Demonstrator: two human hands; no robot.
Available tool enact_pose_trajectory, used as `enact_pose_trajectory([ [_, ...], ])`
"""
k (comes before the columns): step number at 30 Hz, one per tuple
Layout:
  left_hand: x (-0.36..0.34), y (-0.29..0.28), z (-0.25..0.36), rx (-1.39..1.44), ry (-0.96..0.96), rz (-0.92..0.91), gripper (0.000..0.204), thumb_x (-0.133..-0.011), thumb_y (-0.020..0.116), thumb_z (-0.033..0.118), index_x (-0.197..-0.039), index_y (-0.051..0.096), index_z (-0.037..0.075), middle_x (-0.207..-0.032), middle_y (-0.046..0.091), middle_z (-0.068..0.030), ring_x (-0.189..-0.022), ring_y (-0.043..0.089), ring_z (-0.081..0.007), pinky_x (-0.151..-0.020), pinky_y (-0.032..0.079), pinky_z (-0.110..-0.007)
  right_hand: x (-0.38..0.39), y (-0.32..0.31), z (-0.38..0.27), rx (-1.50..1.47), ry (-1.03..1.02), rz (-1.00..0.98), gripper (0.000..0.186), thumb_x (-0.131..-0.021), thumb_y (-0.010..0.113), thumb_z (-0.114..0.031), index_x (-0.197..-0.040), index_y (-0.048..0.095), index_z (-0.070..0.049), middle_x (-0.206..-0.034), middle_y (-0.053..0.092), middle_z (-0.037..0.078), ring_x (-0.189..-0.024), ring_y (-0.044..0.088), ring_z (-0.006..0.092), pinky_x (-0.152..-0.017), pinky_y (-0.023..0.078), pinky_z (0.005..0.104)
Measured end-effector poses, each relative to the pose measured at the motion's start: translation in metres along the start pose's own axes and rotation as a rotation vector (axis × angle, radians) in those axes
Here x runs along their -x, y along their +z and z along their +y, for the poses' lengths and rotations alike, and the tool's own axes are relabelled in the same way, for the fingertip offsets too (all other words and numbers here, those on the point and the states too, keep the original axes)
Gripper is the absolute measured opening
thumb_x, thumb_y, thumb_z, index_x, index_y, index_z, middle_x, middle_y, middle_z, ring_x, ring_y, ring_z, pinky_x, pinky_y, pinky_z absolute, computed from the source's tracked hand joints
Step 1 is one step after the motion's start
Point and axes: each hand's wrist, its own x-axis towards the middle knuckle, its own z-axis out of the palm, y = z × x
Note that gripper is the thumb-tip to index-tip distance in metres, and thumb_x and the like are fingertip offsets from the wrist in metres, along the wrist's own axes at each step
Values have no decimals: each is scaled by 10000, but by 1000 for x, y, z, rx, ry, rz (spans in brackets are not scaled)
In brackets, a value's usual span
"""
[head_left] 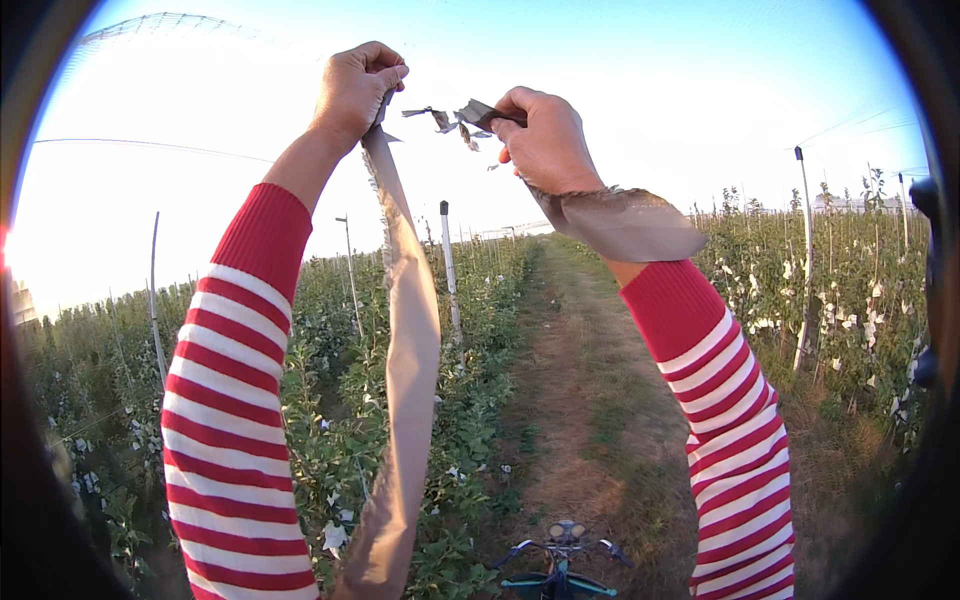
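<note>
Both my hands are raised in front of me against the bright sky. My left hand (pixel 355 88) is closed, pinching the top of a long grey-beige fabric strip (pixel 410 330), which hangs down past the lower edge with a frayed side. Slightly lower, my right hand (pixel 550 140) grips another length of the same fabric (pixel 630 222), and a wide fold of it lies across my right wrist. From those right fingers a ragged, torn end (pixel 478 112) sticks out toward the left hand. Small shreds (pixel 440 120) dangle in the gap; I cannot tell whether they join the two lengths.
A dirt track (pixel 570 350) runs away between rows of leafy plants (pixel 480 300) dotted with white pieces. Posts, such as a white one (pixel 450 270) at left and another (pixel 804 260) at right, stand among them. Motorbike handlebars (pixel 562 550) show at the bottom.
</note>
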Motion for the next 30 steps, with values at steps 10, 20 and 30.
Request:
enact_pose_trajectory([
  [10,27,-5,-26,209,29,-102,51,-887,656,41,-875,608,27,-693,625,-24,-560,496,-31,-497,392,-189,-31,98,-2,-65,-44,317,60,-832,639,-20,-884,642,10,-810,655,115,-647,623,184,-584,500,306],
  [20,53,-27,-50,294,-51,-185,420,-1004,516,270,-1260,482,-61,-759,688,-119,-638,610,-124,-556,480,-250,-14,145,12,-396,-173,282,144,-865,595,12,-980,677,-16,-903,619,83,-678,629,143,-572,502,266],
  [30,54,5,-66,487,-144,-214,171,-970,534,108,-944,619,-40,-677,640,-98,-628,629,-136,-578,507,-270,-4,139,22,-717,46,59,118,-908,567,16,-990,652,13,-798,633,46,-635,596,90,-479,467,220],
])
